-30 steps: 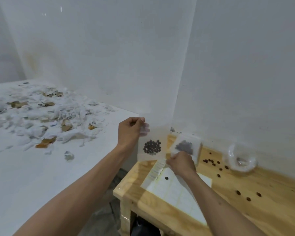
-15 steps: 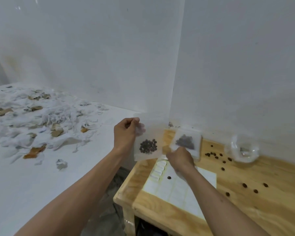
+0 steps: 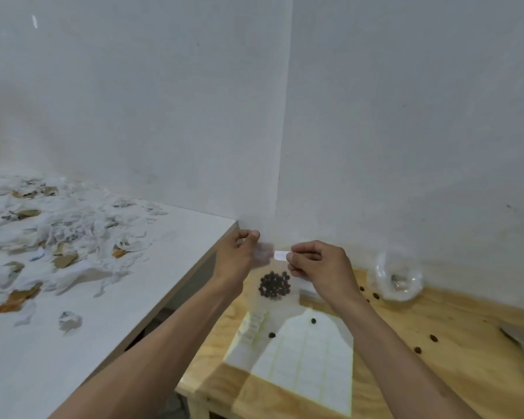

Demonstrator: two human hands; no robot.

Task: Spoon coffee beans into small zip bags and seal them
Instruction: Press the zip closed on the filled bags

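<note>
A: Where's the zip bag (image 3: 273, 279)?
B: Held up above the wooden table (image 3: 436, 358), coffee beans (image 3: 274, 285) pooled low inside. The left hand (image 3: 236, 258) pinches its top corner at 9 o'clock.
A: And the right hand (image 3: 321, 267)?
B: At 3 o'clock, pinching a small white label (image 3: 280, 254) at the bag's top edge.

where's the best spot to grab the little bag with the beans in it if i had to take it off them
Probably the bare lower edge of the zip bag, pinched from below. It hangs upright, the left hand and right hand already hold its top corners, and the coffee beans bunch in the middle, so the flat film under them is free.
</note>
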